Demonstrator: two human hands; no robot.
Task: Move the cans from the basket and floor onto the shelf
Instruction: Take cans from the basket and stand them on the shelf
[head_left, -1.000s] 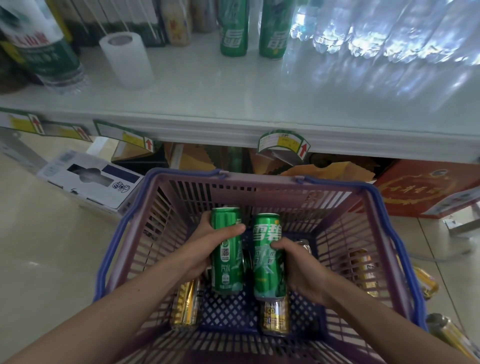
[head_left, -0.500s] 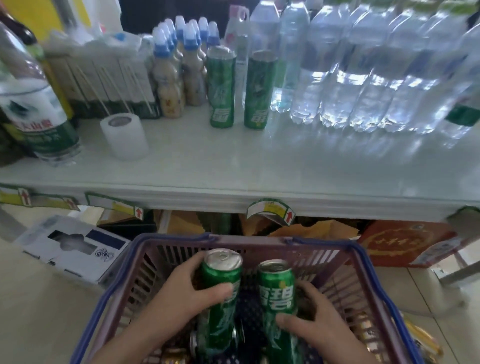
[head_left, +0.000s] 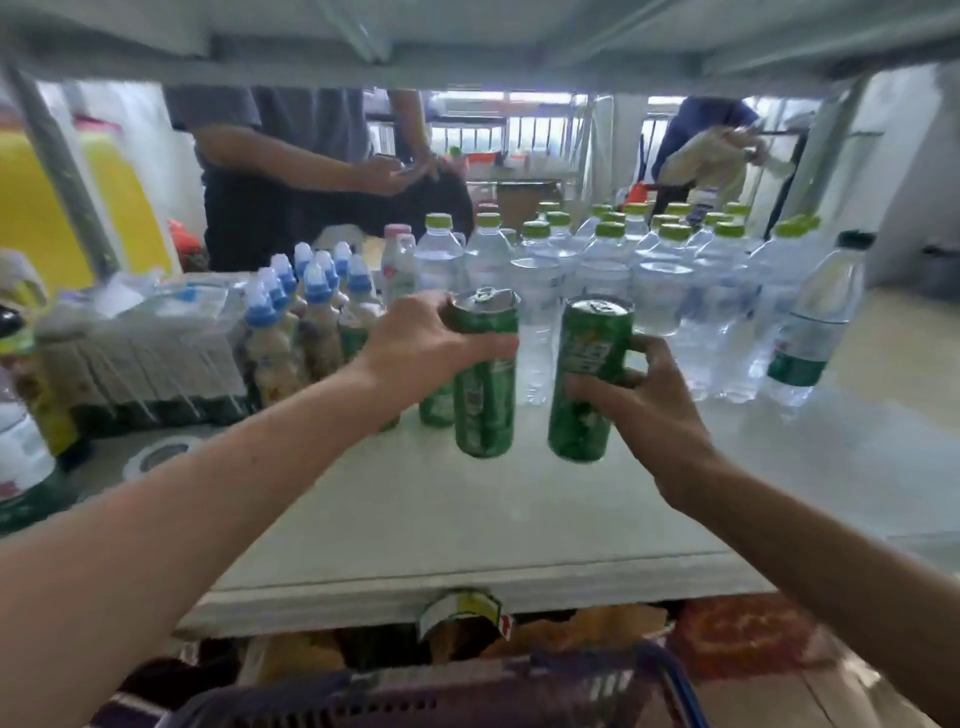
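Note:
Each of my hands holds a tall green can over the white shelf (head_left: 467, 525). My left hand (head_left: 421, 345) grips the left green can (head_left: 485, 400) near its top. My right hand (head_left: 649, 410) wraps the right green can (head_left: 587, 384) from the right side. Both cans are upright with their bases close to the shelf surface; whether they touch it I cannot tell. Behind my left hand stand two more green cans (head_left: 436, 405), mostly hidden. The purple basket (head_left: 467, 696) with a blue handle shows at the bottom edge, its inside out of view.
Clear water bottles (head_left: 649, 291) with green caps fill the shelf's back right. Blue-capped small bottles (head_left: 306, 322) and a wrapped pack stand at the back left. A white roll (head_left: 161, 454) sits at left. Two people stand beyond the shelf. An upper shelf board spans overhead.
Both hands lifted their green cans out of the basket and carried them up and forward over the shelf. My view rose from the basket to the shelf level.

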